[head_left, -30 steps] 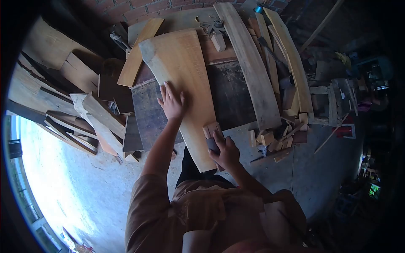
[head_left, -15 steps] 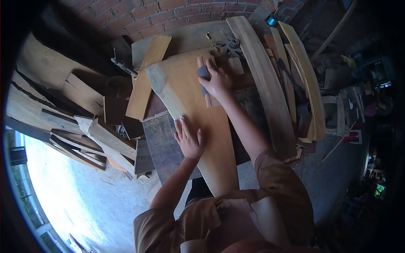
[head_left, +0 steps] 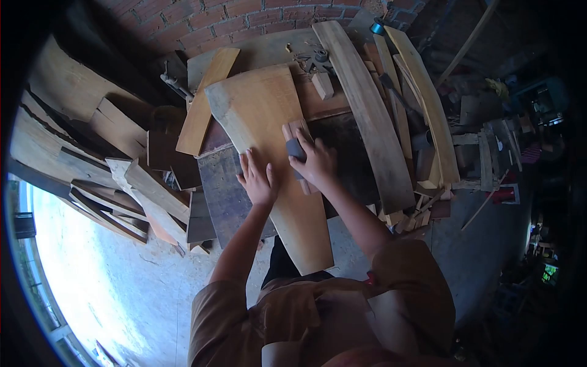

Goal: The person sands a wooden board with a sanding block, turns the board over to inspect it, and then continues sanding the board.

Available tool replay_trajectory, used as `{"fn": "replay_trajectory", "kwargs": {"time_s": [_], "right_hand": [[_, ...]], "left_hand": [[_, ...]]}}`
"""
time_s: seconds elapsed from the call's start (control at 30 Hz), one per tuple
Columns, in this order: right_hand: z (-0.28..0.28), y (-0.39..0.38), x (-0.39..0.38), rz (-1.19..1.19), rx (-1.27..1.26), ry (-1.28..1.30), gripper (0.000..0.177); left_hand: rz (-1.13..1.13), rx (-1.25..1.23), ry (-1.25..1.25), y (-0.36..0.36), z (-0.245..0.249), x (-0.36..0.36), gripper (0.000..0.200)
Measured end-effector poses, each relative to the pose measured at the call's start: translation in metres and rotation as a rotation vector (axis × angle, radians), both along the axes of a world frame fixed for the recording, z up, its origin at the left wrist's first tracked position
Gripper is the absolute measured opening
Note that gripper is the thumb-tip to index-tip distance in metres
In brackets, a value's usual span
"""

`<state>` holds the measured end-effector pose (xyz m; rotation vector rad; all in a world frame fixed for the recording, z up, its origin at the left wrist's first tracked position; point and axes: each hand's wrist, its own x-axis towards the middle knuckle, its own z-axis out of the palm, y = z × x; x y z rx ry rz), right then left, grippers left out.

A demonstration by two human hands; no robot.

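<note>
A long curved wooden board (head_left: 269, 98) lies over the dark worktable (head_left: 223, 189), its narrow end pointing toward my body. My left hand (head_left: 258, 180) rests flat on the board's left edge with the fingers spread. At the board's right edge, my right hand (head_left: 315, 160) is wrapped on a wooden block (head_left: 295, 129) with a dark grey band around its middle. The block lies on the board's surface, and part of it is hidden under the fingers.
A narrow plank (head_left: 208, 104) lies at the table's left. Long curved boards (head_left: 367, 116) stretch along the right. A small wood block (head_left: 323, 86) sits near metal parts (head_left: 319, 58) at the back. Stacked wood pieces (head_left: 147, 196) stand at left, before a brick wall (head_left: 244, 15).
My right hand has slid the block toward my body along the board's right edge. The left hand stays flat on the board. The whole view has shifted slightly.
</note>
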<state>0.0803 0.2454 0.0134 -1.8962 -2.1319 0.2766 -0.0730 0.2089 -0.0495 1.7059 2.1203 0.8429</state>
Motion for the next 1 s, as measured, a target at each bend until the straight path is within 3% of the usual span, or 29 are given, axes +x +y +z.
{"fn": "replay_trajectory", "kwargs": {"time_s": [0.1,0.2,0.37,0.53,0.73,0.9,1.0], "right_hand": [[-0.008,-0.136,0.022,0.046,0.066,-0.012,0.074],[-0.008,-0.242,0.036,0.078,-0.070,-0.001,0.074],[-0.004,-0.263,0.043,0.145,-0.113,0.036,0.075],[-0.007,-0.166,0.026,0.169,-0.052,0.094,0.075],[-0.007,0.061,-0.031,-0.032,0.006,0.045,0.074],[0.020,0.255,-0.078,-0.067,-0.170,0.114,0.074],[0.025,0.294,-0.086,-0.084,-0.253,0.060,0.075]], "left_hand": [[0.065,-0.010,0.078,-0.001,0.001,0.005,0.067],[0.087,-0.007,0.063,0.001,-0.003,0.005,0.068],[0.074,-0.019,0.088,0.000,-0.002,0.005,0.067],[0.018,-0.023,0.035,-0.003,-0.003,0.001,0.067],[-0.111,-0.035,0.015,-0.005,0.007,-0.004,0.077],[-0.125,-0.085,0.003,-0.005,0.011,-0.004,0.079],[-0.116,-0.077,0.027,-0.005,0.008,-0.005,0.079]]}}
